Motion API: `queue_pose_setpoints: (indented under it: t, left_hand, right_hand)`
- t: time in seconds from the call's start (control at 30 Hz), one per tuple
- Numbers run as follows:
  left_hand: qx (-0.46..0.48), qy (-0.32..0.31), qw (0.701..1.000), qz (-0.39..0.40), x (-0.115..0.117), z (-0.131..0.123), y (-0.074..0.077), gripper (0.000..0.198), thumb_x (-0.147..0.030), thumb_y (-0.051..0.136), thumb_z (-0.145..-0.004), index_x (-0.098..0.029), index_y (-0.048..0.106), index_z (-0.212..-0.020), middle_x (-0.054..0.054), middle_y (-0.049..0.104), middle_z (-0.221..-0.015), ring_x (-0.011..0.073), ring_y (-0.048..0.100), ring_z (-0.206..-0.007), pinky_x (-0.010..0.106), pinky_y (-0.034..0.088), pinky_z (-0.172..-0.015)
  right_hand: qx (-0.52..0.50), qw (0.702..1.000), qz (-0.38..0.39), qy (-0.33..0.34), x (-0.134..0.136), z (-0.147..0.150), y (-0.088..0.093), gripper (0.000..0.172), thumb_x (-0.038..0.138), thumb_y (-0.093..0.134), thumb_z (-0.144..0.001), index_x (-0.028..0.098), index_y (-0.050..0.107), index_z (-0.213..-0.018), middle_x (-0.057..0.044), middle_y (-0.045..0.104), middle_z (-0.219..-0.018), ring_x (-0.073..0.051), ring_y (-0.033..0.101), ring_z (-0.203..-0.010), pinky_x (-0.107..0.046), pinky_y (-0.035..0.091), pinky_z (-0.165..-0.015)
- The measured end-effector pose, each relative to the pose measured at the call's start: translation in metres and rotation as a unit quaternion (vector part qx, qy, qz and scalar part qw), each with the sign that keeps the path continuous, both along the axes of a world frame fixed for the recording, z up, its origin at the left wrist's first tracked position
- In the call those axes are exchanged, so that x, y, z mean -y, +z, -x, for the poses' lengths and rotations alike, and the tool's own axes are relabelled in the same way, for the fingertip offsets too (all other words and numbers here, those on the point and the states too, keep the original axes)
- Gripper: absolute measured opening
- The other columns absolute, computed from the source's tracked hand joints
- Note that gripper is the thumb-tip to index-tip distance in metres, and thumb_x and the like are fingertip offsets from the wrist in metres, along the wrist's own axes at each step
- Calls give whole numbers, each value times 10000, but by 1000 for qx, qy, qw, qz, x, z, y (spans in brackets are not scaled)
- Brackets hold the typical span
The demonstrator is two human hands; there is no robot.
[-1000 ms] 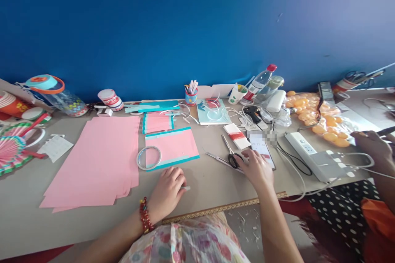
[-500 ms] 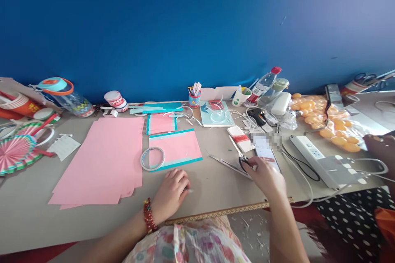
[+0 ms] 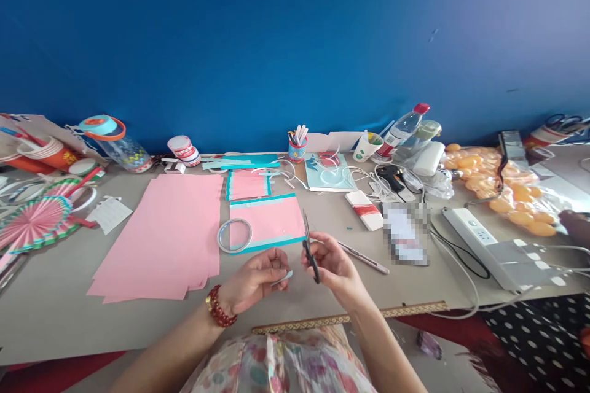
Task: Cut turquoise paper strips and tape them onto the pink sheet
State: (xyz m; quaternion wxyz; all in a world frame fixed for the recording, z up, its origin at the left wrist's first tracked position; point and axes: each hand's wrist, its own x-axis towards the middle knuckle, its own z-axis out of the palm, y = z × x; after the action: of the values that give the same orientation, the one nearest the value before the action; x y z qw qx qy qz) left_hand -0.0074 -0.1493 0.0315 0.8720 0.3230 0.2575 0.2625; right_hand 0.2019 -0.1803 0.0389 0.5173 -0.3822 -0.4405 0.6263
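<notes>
In my right hand (image 3: 334, 267) are black-handled scissors (image 3: 311, 256), blades pointing up and away from me. My left hand (image 3: 260, 277) pinches a small pale strip (image 3: 283, 277), too small to name exactly. Both hands hover close together over the near side of the table, just in front of a pink sheet with teal edges (image 3: 271, 218). A roll of tape (image 3: 235, 236) lies on that sheet's left end. To the right of my right hand, a slim craft knife (image 3: 364, 256) rests on the table.
Stacked pink paper (image 3: 157, 239) covers the left side. A phone (image 3: 405, 233), a white card wound with red thread (image 3: 364, 210), and a power strip (image 3: 479, 245) lie to the right. A pen cup (image 3: 297, 148) and a bottle (image 3: 400, 132) stand by the wall. Another person's hand (image 3: 576, 226) shows far right.
My right hand has lifted the scissors from beside the phone and brought them left, near my left hand. My left hand has risen slightly and turned, showing the pale strip.
</notes>
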Motion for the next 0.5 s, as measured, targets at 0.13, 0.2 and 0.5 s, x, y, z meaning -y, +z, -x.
queue_pose_setpoints:
  t: [0.13, 0.2, 0.5]
  left_hand:
    - [102, 2, 987, 127, 0, 2, 2, 139, -183, 677, -866, -158, 574, -956, -15, 506, -702, 93, 499, -652, 285, 447, -763]
    - [116, 4, 982, 150, 0, 3, 2, 128, -143, 667, -856, -152, 584, -953, -11, 506, -703, 90, 492, -643, 282, 454, -755]
    - [39, 35, 995, 80, 4, 3, 7, 102, -174, 685, -839, -150, 587, -854, -5, 529, -698, 91, 485, -616, 259, 442, -684]
  right_hand:
    - [-59, 996, 9, 59, -8, 28, 2, 546, 331, 799, -772, 269, 517, -1236, -44, 608, -1020, -150, 629, -790, -281, 521, -672]
    - [-62, 996, 16, 62, -9, 33, 1, 490, 326, 783, -788, 263, 514, -1193, -35, 613, -983, -153, 642, -761, -293, 530, -659]
    - [92, 995, -28, -17, -2, 38, -5, 384, 268, 739, -778, 230, 538, -1103, -6, 641, -868, -89, 508, -572, -231, 432, -561]
